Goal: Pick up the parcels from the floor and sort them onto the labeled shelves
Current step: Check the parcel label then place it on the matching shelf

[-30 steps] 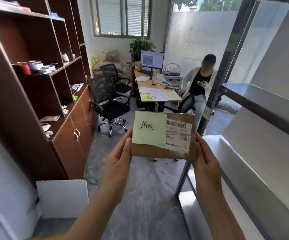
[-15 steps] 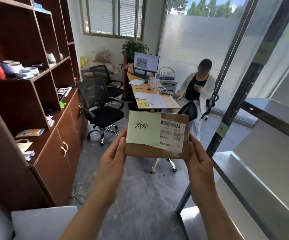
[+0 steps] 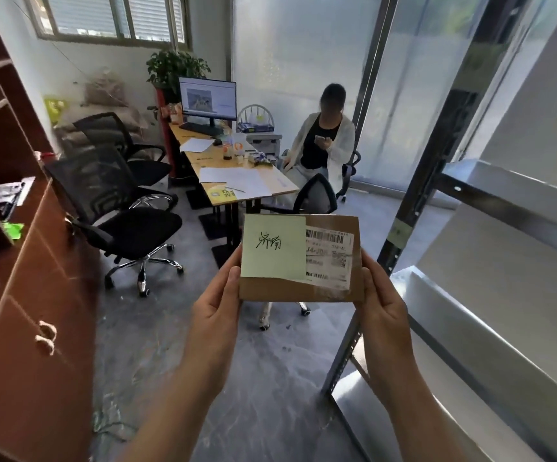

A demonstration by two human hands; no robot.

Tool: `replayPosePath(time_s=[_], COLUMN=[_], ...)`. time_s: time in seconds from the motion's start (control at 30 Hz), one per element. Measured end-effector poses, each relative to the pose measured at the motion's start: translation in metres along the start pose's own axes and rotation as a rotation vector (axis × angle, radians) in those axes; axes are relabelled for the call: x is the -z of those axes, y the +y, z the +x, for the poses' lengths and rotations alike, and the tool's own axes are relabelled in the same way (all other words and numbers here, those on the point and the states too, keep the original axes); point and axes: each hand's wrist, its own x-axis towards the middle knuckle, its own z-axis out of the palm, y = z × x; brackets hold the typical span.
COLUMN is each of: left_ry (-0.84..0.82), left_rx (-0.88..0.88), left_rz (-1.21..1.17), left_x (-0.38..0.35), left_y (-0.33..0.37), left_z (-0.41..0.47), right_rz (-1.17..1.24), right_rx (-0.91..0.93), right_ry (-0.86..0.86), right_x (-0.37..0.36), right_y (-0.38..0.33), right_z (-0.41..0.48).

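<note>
Flat brown cardboard parcel (image 3: 299, 291) held up in front of the head camera, face toward the viewer, over the grey floor (image 3: 263, 395). Pale green sticky note (image 3: 273, 246) with black handwriting covers its left half; white barcoded shipping label (image 3: 329, 258) sits on the right half, its left edge tucked under the note.

Left hand (image 3: 215, 315): thumb lies along the parcel's left edge, pressed to the front near the lower left corner; remaining fingers go behind the cardboard, not visible. Closed on the parcel.

Right hand (image 3: 382, 316): thumb rests against the right edge near the lower right corner, palm cupped behind; the other fingers are hidden behind the parcel. Closed on the parcel as well.

Parcel is between the two hands, held level and upright, touching nothing else.

Grey metal shelf rack (image 3: 470, 295) stands just right of the right hand, with a small yellowish tag (image 3: 399, 232) on its dark upright post. Brown wooden cabinet (image 3: 37, 295) at left
</note>
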Motion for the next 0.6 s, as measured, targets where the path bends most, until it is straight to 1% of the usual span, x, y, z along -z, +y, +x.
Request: replayPosePath(time_s=[0.23,0.43,0.6], left_ry=[-0.084,-0.101,-0.128], left_rx=[0.036,0.032,0.029], left_rz=[0.003,0.034,0.047], left_x=[-0.024,-0.061,-0.099], left_y=[-0.023,-0.037,-0.047], left_z=[0.052,0.104,0.143], right_rz=[-0.048,-0.038,-0.032], right_rx=[-0.005,0.02,0.031], right_ry=[0.085,0.106,0.166], right_x=[0.015,0.032,0.053], right_y=[0.024,0.034,0.038], right_z=[0.049,0.105,0.142])
